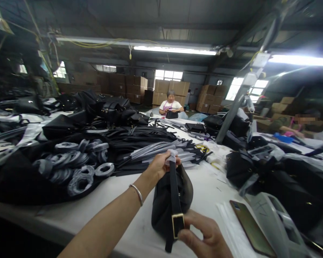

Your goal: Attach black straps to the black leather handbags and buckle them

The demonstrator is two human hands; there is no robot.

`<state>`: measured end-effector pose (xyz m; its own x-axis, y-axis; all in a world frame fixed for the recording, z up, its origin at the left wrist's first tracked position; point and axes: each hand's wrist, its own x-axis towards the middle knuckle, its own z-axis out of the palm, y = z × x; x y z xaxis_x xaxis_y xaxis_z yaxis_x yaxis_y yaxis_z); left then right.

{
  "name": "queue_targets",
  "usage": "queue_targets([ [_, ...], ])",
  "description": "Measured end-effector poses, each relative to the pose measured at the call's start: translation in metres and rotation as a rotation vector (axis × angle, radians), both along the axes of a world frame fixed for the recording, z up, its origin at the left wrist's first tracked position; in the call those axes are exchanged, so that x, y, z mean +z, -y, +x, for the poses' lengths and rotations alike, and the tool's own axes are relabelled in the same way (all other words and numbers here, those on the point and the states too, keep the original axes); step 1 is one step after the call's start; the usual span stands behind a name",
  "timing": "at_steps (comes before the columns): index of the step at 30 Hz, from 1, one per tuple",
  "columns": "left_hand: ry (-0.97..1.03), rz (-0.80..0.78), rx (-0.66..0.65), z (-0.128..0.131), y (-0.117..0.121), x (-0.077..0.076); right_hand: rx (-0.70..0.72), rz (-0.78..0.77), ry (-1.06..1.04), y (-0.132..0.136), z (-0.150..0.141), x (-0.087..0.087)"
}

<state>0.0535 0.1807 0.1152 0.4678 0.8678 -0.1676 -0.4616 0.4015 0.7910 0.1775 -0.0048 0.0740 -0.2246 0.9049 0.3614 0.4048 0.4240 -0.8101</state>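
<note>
Both hands on a black flat strap [174, 193] with gold buckle, above a black soft bag on the bench.

From where I stand: left hand [162, 165], silver bangle [136, 193] on wrist, fingers closed round strap's upper end, where whitish see-through wrap [172, 157] covers it. Right hand [203, 233] has thumb and fingers pinched on right edge of gold rectangular buckle [173, 226], near strap's lower end. Strap runs in front of black soft bag [161, 200]; bag sits on white-topped bench [97, 209], between the arms. Plastic-wrapped pale coils [80, 157] at left on black material; grey-wrapped black strips [150, 150] piled behind; flat dark phone [251, 227] at right. Co-worker [167, 107] across the bench, handling something black.
</note>
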Motion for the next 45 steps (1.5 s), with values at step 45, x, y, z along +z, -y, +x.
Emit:
queue_targets([
  [45, -0.495, 0.950, 0.042, -0.041, 0.148, -0.026, -0.300, -0.085, -0.467, -0.002, 0.003, 0.053],
])
